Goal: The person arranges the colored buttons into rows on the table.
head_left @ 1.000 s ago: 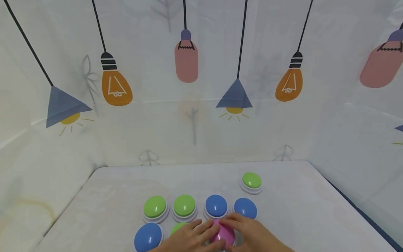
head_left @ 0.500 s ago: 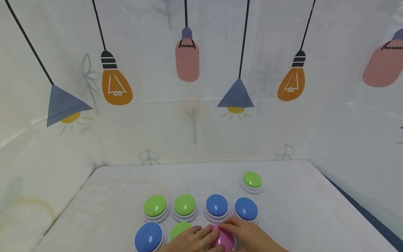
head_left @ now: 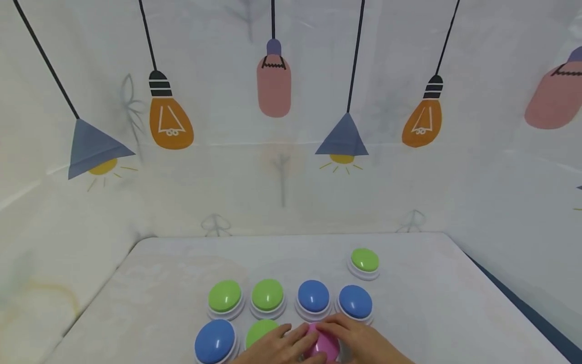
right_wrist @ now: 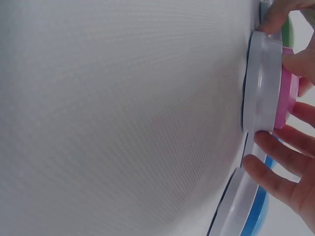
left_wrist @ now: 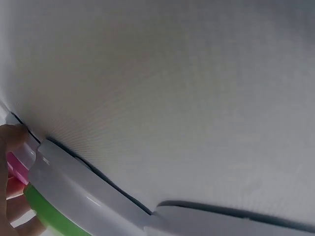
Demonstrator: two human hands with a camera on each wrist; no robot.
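Observation:
A pink push button (head_left: pixel 325 347) with a white base sits in the front row on the white table. Both hands hold it. The left hand (head_left: pixel 281 348) reaches over from the left, with fingertips on the pink dome. From the right, the right hand (head_left: pixel 359 337) curls its fingers around the far and right side. In the right wrist view, fingertips meet the white base (right_wrist: pixel 263 83) of the pink button. A green push button (head_left: pixel 262 331) is partly hidden behind the left hand, with a blue push button (head_left: pixel 215 341) left of it. Another blue push button (head_left: pixel 355 302) lies just beyond the right hand.
Two green push buttons, one on the left (head_left: pixel 225 296) and one beside it (head_left: pixel 267 294), share the back row with a blue button (head_left: pixel 313 296). Farther back stands a lone green button (head_left: pixel 365 260). Lamp-printed white sheeting (head_left: pixel 245 192) rises behind the table (head_left: pixel 182 273).
Both hands and the pink button have shifted slightly toward the person, uncovering more of the right blue button. The last half second shows little hand movement; the head view has shifted slightly.

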